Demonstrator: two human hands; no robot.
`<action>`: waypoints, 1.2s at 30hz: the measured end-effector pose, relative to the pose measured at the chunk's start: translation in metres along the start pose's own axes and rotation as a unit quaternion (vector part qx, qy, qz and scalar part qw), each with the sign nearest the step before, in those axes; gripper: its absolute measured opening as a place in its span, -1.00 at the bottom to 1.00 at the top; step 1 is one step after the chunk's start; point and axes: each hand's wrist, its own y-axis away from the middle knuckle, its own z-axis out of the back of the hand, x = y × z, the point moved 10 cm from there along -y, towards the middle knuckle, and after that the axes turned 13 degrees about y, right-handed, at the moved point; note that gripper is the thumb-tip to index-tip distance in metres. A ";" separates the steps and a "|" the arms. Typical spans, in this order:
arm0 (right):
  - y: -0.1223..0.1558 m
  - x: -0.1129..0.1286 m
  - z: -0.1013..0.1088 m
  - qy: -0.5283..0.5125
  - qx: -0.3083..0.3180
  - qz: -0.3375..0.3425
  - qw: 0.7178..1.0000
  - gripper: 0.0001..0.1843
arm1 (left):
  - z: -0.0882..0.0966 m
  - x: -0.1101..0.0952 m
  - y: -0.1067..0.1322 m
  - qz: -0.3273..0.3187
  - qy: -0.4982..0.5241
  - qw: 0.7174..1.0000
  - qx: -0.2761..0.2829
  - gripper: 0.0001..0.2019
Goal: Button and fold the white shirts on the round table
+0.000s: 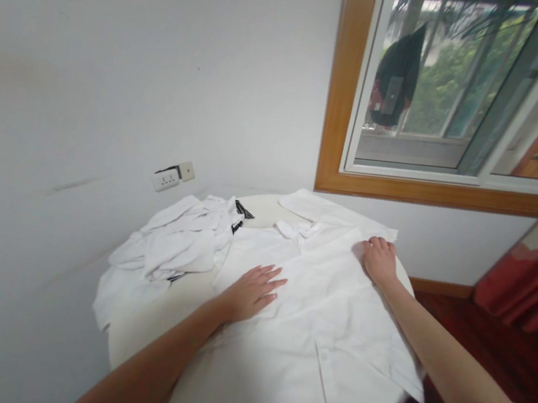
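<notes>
A white shirt (329, 305) lies spread over a round cream table (265, 211), its collar toward the far side and its lower part hanging toward me. My left hand (253, 290) rests flat on the left side of the shirt, fingers spread, palm down. Farther out to the right, my right hand (379, 260) is closed at the shirt's edge near a sleeve, its fingers curled onto the cloth. The right fingertips are partly hidden. Left of the shirt sits a crumpled heap of white clothes (183, 236) with some black striped parts showing.
Behind the table stands a white wall (148, 62) with a power socket (167, 179). A wood-framed window (344, 105) is at upper right. A red and pale curtain (530, 281) hangs at the right, above a dark red wooden floor (453, 323).
</notes>
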 end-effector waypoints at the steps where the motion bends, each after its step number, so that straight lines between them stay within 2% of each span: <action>1: -0.001 0.004 0.004 -0.021 -0.011 0.023 0.999 -0.68 | 0.001 -0.001 0.000 0.001 0.000 1.000 -0.001 -0.54; 5: -0.003 0.040 0.026 -0.140 -0.030 0.165 0.976 -0.63 | 0.011 -0.014 -0.001 -0.024 -0.006 1.000 -0.016 -0.58; 10: 0.007 0.100 0.060 -0.288 -0.005 0.303 0.909 -0.58 | 0.020 -0.036 -0.005 -0.093 0.011 0.995 -0.032 -0.64; 13: 0.018 0.135 0.067 -0.341 0.042 0.328 0.880 -0.41 | 0.015 -0.041 -0.014 -0.086 0.031 0.995 -0.037 -0.63; 15: 0.026 0.152 0.060 -0.329 0.093 0.314 0.886 -0.30 | 0.007 -0.035 -0.022 -0.040 0.025 0.998 -0.048 -0.59; 18: 0.037 0.164 0.049 -0.299 0.139 0.301 0.895 -0.27 | -0.008 -0.025 -0.030 0.036 -0.010 0.998 -0.042 -0.46; 21: 0.041 0.162 0.046 -0.300 0.135 0.311 0.892 -0.32 | -0.019 -0.021 -0.028 0.056 -0.037 0.998 -0.012 -0.38; 25: 0.037 0.137 0.027 -0.293 0.130 0.300 0.899 -0.33 | -0.016 -0.019 -0.014 0.057 -0.040 0.998 0.009 -0.41; 32: 0.024 0.067 -0.036 -0.219 0.179 0.187 0.941 -0.29 | -0.008 -0.019 0.009 0.056 -0.025 0.998 0.027 -0.42; 36: 0.021 0.043 -0.053 -0.188 0.195 0.134 0.953 -0.32 | -0.009 -0.019 0.016 0.054 -0.018 0.998 0.036 -0.41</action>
